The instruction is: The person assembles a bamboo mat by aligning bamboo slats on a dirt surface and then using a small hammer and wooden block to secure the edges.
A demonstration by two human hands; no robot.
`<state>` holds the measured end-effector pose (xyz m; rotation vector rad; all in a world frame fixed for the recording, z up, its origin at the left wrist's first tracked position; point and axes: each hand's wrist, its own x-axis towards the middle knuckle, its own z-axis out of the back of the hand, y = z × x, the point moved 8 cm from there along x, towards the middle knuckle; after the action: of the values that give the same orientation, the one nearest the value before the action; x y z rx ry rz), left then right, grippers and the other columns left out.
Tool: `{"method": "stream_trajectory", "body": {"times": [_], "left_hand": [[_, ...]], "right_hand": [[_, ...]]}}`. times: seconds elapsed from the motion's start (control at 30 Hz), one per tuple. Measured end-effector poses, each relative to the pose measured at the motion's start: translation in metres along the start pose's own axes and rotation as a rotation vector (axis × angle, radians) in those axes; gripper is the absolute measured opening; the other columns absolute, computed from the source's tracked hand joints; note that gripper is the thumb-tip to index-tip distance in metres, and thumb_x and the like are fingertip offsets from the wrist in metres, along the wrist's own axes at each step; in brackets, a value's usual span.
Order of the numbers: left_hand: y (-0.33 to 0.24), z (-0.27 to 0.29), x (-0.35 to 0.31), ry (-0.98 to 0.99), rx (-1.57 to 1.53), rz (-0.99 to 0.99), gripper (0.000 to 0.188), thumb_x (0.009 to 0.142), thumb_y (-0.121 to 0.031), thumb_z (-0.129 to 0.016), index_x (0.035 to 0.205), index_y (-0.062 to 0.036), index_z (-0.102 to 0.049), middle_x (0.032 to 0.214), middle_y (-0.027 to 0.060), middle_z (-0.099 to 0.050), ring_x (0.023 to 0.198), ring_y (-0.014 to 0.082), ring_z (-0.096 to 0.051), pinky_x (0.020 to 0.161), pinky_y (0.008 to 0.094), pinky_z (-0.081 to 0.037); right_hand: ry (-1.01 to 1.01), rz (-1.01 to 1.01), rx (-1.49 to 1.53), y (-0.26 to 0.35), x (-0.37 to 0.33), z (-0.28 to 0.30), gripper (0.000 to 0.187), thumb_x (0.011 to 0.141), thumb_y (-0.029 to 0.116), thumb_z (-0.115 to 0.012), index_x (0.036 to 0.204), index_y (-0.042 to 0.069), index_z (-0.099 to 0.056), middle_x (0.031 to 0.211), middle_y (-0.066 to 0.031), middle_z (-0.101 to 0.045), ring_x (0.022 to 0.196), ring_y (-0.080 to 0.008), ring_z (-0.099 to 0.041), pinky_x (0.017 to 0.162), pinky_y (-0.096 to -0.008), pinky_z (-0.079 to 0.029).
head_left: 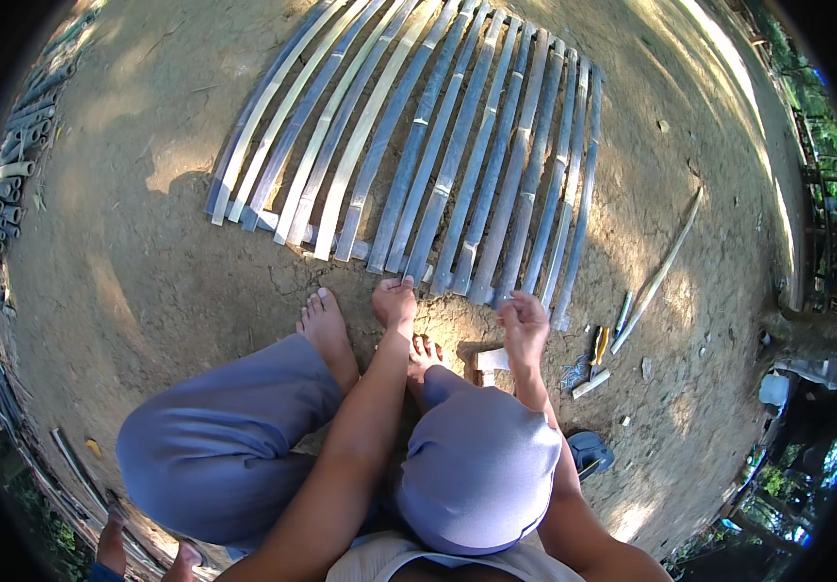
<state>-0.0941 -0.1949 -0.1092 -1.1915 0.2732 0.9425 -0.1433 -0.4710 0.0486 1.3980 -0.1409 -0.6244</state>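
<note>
We counted roughly twenty split bamboo slats (438, 145) lying side by side on the dirt ground (147, 262), fanned from the upper middle down toward us, with a crosswise strip showing under their near ends; a few slats at the left were pale, the rest grey-blue. Two hands worked at the near edge of this mat. Our left hand (395, 299) pressed its fingers down on the near end of one slat at about the middle of the mat, fingers curled close on it. Our right hand (523, 325) sat just beside the near ends of the rightmost slats, fingers bunched narrowly; we could not tell what, if anything, it pinched. Two bare feet (326, 325) rested just short of the mat's near edge. To the right lay one long thin stick (661, 274), well apart from the mat, and a small cluster of tools and offcuts (593, 364) near the right hand. A stack of bamboo tubes (16, 145) lined the ground's left edge. Open dirt spread wide left of the mat and along its right side.
</note>
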Motion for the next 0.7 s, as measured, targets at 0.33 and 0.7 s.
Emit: {"method": "stream_trajectory", "body": {"times": [0.33, 0.7], "left_hand": [[-0.105, 0.019, -0.054, -0.067, 0.273, -0.751, 0.011, 0.079, -0.003, -0.071, 0.089, -0.0023, -0.068, 0.085, 0.0163, -0.067, 0.082, 0.0360, -0.067, 0.074, 0.0441, -0.053], [-0.105, 0.006, -0.047, 0.004, 0.202, -0.860, 0.016, 0.083, -0.003, -0.071, 0.099, -0.0026, -0.071, 0.088, 0.0159, -0.067, 0.078, 0.0333, -0.068, 0.069, 0.0413, -0.054]], "right_hand": [[0.142, 0.071, -0.264, -0.023, 0.044, -0.144, 0.015, 0.089, 0.014, -0.073, 0.102, 0.005, -0.076, 0.084, -0.0108, -0.076, 0.076, -0.0162, -0.074, 0.069, -0.0314, -0.058], [0.115, 0.366, -0.533, 0.002, 0.038, -0.160, 0.011, 0.087, 0.008, -0.070, 0.097, 0.005, -0.074, 0.091, -0.0172, -0.074, 0.081, -0.0315, -0.074, 0.073, -0.0379, -0.058]]}}
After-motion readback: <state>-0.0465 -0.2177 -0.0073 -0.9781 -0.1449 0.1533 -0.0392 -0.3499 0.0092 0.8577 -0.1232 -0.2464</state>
